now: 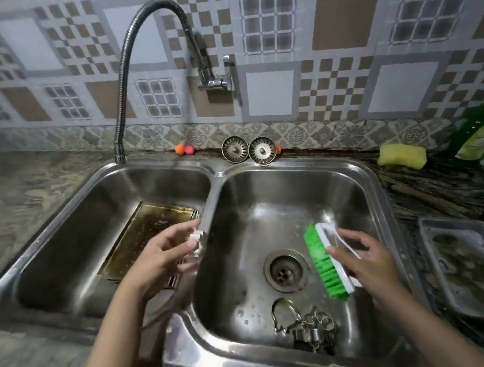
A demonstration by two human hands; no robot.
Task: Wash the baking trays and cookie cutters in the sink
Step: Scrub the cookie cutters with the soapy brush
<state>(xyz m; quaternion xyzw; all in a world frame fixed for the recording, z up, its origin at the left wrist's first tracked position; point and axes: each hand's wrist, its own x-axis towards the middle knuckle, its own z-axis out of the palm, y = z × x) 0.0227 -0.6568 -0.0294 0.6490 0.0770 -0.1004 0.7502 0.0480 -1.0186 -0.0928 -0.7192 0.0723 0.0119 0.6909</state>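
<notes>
Stainless double sink (213,174), two basins. Left basin held one browned baking tray (148,238) leaning against its right wall. Right basin held a pile of metal cookie cutters (305,326) near the front, below the drain (284,271); couldn't count them, they overlapped.

Second baking tray (470,267), grimy, sat on the counter to the right of the sink.

Left hand (165,260) pinched a small pale item over the divider, blurred, couldn't tell what. Right hand (365,257) gripped one green-bristled scrub brush (328,264) by its white back, over the right basin.

Two sink strainers (248,149) stood against the back wall. One yellow sponge (402,156) and one green dish-soap bottle (480,131) at far right; label unreadable. Two small orange and pink balls (185,149) behind the sink.
</notes>
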